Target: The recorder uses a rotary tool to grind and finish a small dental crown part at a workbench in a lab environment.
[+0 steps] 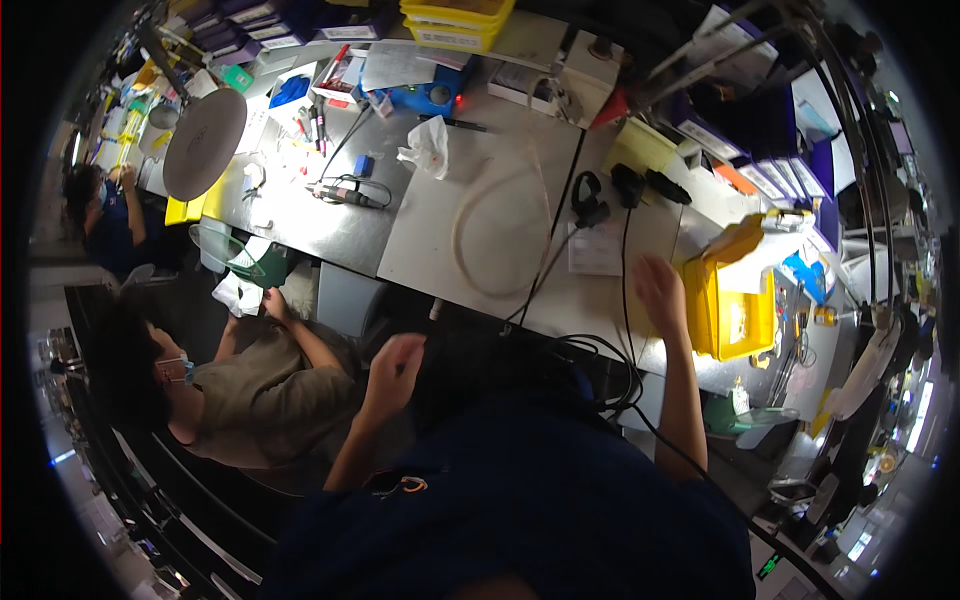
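Note:
My left hand hangs in the air off the front of the workbench, with loosely bent fingers and nothing seen in it. My right hand is above the bench's right part, its fingers stretched out and slightly blurred, also without anything in it. Close by it lie a pale printed sheet and a black device with a strap-like loop. Between the hands, a pale thin loop of tubing or cord rests on the bench. A crumpled white tissue lies farther back.
Right of my right hand stands a yellow bin. Black cables run over the bench edge toward me. On the left, a seated person holds something white beside a green basket. A rotary hand tool and a round lamp are beyond.

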Action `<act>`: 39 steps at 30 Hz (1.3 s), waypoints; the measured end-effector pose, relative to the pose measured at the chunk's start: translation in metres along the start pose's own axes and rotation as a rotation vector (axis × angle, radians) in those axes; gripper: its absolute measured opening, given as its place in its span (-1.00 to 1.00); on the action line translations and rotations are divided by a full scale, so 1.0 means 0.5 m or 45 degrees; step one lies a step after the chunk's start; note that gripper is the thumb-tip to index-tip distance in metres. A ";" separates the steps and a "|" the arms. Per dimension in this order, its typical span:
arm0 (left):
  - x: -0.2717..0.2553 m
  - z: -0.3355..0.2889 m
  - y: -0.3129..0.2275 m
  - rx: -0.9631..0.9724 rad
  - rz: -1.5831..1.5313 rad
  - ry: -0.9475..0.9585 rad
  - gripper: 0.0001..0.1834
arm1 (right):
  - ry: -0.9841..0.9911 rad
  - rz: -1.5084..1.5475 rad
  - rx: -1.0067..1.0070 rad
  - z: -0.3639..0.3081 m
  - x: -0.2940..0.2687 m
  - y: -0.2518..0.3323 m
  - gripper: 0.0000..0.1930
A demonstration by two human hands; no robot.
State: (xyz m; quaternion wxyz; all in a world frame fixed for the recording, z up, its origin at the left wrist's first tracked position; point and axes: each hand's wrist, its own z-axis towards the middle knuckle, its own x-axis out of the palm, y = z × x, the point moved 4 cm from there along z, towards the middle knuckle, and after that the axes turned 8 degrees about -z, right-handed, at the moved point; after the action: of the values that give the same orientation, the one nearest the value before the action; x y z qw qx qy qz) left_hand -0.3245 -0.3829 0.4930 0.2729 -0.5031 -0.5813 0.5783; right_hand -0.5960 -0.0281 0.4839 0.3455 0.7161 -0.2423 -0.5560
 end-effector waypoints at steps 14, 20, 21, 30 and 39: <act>0.030 -0.371 0.196 -0.177 -0.524 -0.014 -0.87 | 0.816 0.175 0.013 -0.211 0.231 -0.104 -0.73; 0.150 -0.374 0.272 0.175 -0.858 0.676 -0.86 | 0.682 0.329 -0.110 -0.193 0.263 -0.160 -0.75; 0.161 -0.368 0.292 0.235 -0.909 0.805 -0.86 | 0.650 0.354 -0.123 -0.191 0.265 -0.168 -0.75; 0.182 -0.098 0.173 0.295 -1.039 1.344 -0.82 | 0.425 0.578 -0.205 -0.202 0.286 -0.246 -0.78; 0.023 -0.217 0.106 -0.465 0.019 0.105 -0.65 | -0.255 0.640 0.030 -0.488 0.108 -0.359 -0.80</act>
State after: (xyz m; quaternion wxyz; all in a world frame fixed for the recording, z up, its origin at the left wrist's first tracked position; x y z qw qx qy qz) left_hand -0.2166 -0.3389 0.4594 0.1962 -0.5720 -0.6612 0.4439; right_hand -0.3533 0.1029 0.3477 0.4386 0.5789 -0.4518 -0.5181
